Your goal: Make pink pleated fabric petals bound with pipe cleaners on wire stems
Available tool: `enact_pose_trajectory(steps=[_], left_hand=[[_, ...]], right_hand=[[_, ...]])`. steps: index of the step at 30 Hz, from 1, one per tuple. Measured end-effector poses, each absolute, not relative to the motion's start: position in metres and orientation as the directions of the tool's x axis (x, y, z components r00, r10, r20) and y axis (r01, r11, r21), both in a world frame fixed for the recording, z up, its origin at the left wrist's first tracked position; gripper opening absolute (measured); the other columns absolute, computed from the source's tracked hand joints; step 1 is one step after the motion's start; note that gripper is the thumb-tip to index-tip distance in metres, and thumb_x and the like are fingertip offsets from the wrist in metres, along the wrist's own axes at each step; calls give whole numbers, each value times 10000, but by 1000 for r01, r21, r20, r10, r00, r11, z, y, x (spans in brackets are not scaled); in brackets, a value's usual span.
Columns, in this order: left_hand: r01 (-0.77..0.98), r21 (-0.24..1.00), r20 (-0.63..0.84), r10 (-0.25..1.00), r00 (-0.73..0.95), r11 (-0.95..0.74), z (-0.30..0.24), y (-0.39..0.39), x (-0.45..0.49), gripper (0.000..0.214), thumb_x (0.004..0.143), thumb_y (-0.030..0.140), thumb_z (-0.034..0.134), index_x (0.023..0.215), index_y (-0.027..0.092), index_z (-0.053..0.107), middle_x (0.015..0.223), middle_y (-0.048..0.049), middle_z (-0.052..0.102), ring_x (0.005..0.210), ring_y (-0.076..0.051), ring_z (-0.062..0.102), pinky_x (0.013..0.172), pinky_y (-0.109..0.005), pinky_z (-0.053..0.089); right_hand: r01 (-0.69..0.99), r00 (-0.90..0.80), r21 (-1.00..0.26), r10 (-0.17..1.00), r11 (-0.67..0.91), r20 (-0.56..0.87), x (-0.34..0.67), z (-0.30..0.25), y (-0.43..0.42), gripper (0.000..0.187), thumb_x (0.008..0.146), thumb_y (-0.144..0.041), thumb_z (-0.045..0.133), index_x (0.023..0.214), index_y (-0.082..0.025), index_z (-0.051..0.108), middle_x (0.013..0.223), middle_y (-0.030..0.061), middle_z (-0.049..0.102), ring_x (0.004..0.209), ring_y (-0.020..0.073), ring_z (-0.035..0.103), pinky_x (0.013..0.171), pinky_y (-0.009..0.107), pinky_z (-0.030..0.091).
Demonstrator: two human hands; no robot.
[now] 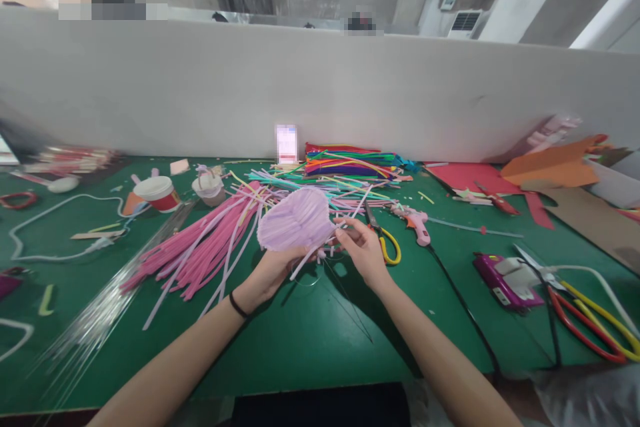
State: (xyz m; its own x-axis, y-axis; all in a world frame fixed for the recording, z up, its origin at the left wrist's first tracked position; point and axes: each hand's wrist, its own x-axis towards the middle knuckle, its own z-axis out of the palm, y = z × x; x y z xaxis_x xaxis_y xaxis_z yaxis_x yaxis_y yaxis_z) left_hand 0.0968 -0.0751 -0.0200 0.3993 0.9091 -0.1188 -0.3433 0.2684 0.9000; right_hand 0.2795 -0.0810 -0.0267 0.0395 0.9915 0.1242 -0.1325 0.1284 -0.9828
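Above the middle of the table, my left hand (270,272) grips a lilac heart-shaped piece (295,220) from below, its rows of fuzzy pipe cleaner laid side by side. My right hand (367,250) is closed at the piece's right edge, fingertips pinching a lilac pipe cleaner (361,201) that sticks up. Another loose pipe-cleaner end slants down between the hands. Thin wire loops hang beneath them, and the fingers partly hide the joint. Just past my right hand lie yellow-handled scissors (391,247). Left of the piece spreads a bundle of pink pipe cleaners (200,247).
A pink glue gun (421,230) lies to the right, its black cord running forward. Farther right are a purple power strip (505,283) and large scissors (590,320). A paper cup (157,195) and clear sticks (115,293) are left. Coloured pipe cleaners (350,161) line the partition (320,87).
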Motion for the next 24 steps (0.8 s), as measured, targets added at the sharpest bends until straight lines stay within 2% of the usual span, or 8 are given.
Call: enact_pose_trajectory(steps=[5, 11, 15, 18, 24], left_hand=[[-327, 903, -138, 911, 388, 277, -18, -75, 97, 375, 683, 188, 754, 1055, 160, 717, 1024, -86, 733, 944, -246, 679, 892, -332, 514], [-300, 913, -147, 910, 389, 276, -19, -75, 96, 315, 695, 184, 737, 1009, 152, 732, 994, -84, 740, 933, -244, 677, 900, -338, 508], [-287, 915, -151, 902, 405, 283, -23, -74, 94, 293, 714, 182, 714, 1005, 153, 732, 961, -75, 745, 913, -236, 680, 897, -343, 512], [-267, 920, -165, 900, 404, 288, -26, -73, 93, 214, 719, 186, 706, 922, 136, 752, 947, -89, 745, 911, -234, 677, 896, -326, 512], [-311, 895, -195, 907, 373, 320, -25, -73, 92, 226, 688, 162, 717, 909, 131, 753, 962, -94, 742, 896, -235, 681, 886, -334, 520]], right_hand=[[-231, 59, -969, 995, 86, 74, 280, -24, -82, 453, 813, -585, 549, 1030, -211, 687, 808, 46, 716, 706, 202, 684, 564, 278, 518], [-337, 42, -941, 999, 40, 28, 281, -26, -81, 397, 817, -522, 597, 1024, -200, 703, 790, 38, 715, 695, 174, 689, 547, 237, 519], [-390, 2, -919, 997, -64, -71, 283, -24, -81, 372, 790, -502, 644, 987, -194, 711, 771, 39, 716, 695, 160, 698, 555, 209, 523], [-430, -62, -889, 988, -155, -142, 286, -23, -80, 339, 773, -470, 676, 981, -204, 708, 767, 33, 717, 727, 157, 705, 591, 204, 538], [-461, -147, -854, 970, -242, -195, 289, -23, -79, 279, 707, -354, 759, 939, -211, 705, 881, 39, 730, 780, 161, 711, 622, 210, 559]])
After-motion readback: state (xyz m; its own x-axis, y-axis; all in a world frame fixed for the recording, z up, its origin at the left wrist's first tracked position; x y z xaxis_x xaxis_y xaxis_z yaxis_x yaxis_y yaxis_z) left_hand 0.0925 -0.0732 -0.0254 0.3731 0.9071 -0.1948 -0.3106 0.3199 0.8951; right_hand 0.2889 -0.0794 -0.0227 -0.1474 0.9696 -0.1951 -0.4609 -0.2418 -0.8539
